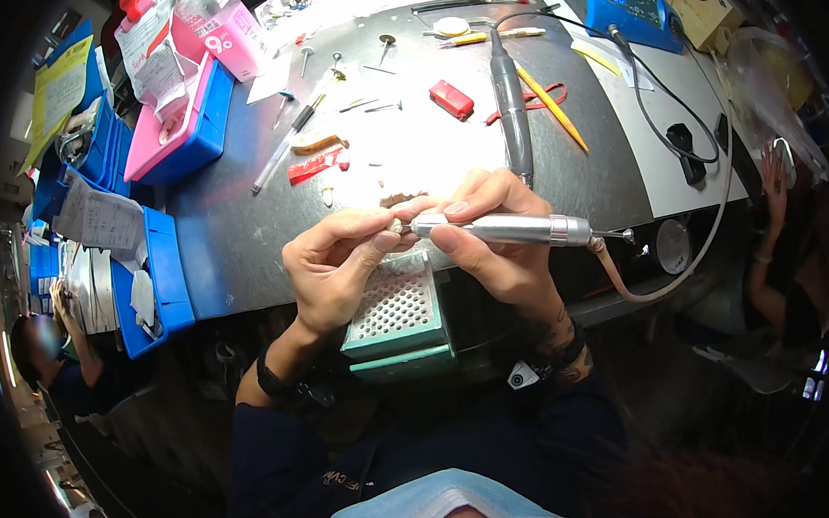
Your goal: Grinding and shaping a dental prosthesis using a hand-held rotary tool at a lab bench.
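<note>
Pinched between the thumb and fingers of my left hand (pixel 330 269) is a small, pale, tooth-like piece (pixel 395 226). My right hand (pixel 499 254) grips a silver rotary handpiece (pixel 533 230), lying nearly level with its working end toward the left. That end meets or almost meets the pale piece; fingers hide the exact contact. A hose (pixel 611 274) runs from the rear of the handpiece. Just beyond my fingers lies a brownish toothed piece (pixel 399 198), partly covered by them. Below both hands sits a green box with a perforated white top (pixel 393 312).
A second, dark handpiece (pixel 510 105) is corded to a blue control unit (pixel 633 15). On the bench lie a red block (pixel 452 100), a yellow pencil (pixel 554 109), a pen (pixel 284 149) and several burs. Blue bins (pixel 155 283) line the left; other people sit at both sides.
</note>
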`<state>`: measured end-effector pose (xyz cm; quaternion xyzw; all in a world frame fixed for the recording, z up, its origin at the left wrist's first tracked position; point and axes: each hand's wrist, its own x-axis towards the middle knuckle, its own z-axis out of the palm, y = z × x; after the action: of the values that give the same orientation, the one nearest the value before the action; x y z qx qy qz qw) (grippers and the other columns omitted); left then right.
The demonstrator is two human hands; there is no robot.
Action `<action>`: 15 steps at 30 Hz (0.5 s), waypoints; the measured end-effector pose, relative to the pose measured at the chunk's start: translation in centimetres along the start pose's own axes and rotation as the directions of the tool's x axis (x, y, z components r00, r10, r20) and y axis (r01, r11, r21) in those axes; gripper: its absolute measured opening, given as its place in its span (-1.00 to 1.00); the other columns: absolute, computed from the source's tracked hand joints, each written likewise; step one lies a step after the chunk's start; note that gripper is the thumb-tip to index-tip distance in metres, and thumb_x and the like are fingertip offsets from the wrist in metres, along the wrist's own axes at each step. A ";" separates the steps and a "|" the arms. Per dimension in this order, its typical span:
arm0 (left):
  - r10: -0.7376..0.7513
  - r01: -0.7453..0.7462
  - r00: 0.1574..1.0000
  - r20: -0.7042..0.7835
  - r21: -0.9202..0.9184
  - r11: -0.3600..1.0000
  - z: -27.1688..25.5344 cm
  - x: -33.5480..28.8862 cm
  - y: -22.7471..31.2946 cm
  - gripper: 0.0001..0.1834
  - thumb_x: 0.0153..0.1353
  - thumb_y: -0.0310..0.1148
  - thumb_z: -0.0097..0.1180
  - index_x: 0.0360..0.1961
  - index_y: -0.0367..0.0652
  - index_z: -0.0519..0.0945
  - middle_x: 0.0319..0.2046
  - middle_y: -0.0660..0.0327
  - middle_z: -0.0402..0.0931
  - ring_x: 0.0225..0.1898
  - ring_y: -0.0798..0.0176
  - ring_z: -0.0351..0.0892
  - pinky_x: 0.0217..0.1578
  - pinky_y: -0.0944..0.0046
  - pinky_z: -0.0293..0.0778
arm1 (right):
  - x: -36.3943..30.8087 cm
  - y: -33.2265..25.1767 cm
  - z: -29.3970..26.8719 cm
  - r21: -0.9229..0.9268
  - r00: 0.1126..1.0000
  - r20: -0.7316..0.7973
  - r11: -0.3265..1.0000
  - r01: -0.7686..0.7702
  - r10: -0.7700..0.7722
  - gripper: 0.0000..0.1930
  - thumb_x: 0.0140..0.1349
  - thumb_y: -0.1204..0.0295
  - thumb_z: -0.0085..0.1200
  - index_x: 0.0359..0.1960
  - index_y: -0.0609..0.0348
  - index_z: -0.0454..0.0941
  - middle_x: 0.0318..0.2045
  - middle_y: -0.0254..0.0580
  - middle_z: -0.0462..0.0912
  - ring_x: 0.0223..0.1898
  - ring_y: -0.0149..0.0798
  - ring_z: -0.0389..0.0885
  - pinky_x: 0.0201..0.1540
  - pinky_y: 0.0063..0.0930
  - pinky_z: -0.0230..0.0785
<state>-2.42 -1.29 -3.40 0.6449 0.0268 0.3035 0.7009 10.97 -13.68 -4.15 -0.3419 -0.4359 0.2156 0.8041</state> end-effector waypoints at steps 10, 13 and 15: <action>-0.014 0.014 1.000 -0.026 0.022 1.000 0.1 -0.1 0.1 -0.79 0.14 -0.74 0.07 -0.17 -0.44 0.56 -0.21 -0.08 0.55 -0.18 0.13 0.62 -0.11 0.19 0.63 | 0.0 0.2 -0.4 -0.158 0.999 0.034 0.987 0.032 -0.027 -0.84 0.11 0.63 0.19 -0.34 0.25 0.45 -0.38 -0.09 0.63 -0.34 -0.47 0.58 -0.31 -0.59 0.39; -0.014 0.015 0.999 -0.032 0.025 1.000 0.2 -0.1 0.1 -0.79 0.15 -0.74 0.07 -0.17 -0.44 0.56 -0.21 -0.08 0.55 -0.18 0.12 0.62 -0.11 0.19 0.63 | 0.0 0.4 -0.2 -0.141 0.999 0.029 0.989 0.048 -0.044 -0.85 0.10 0.63 0.19 -0.35 0.25 0.45 -0.41 -0.12 0.62 -0.37 -0.47 0.57 -0.33 -0.60 0.39; -0.018 0.019 0.999 -0.038 0.032 0.999 0.2 -0.1 0.1 -0.80 0.15 -0.74 0.07 -0.18 -0.45 0.56 -0.21 -0.08 0.55 -0.17 0.12 0.62 -0.11 0.18 0.63 | 0.0 0.2 -0.2 -0.107 0.998 0.020 0.992 0.060 -0.059 -0.86 0.11 0.63 0.18 -0.35 0.25 0.45 -0.42 -0.14 0.61 -0.38 -0.47 0.57 -0.33 -0.60 0.39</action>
<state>-2.50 -1.49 -3.30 0.6500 0.0510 0.3088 0.6925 11.14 -13.56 -4.39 -0.3696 -0.4635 0.1708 0.7870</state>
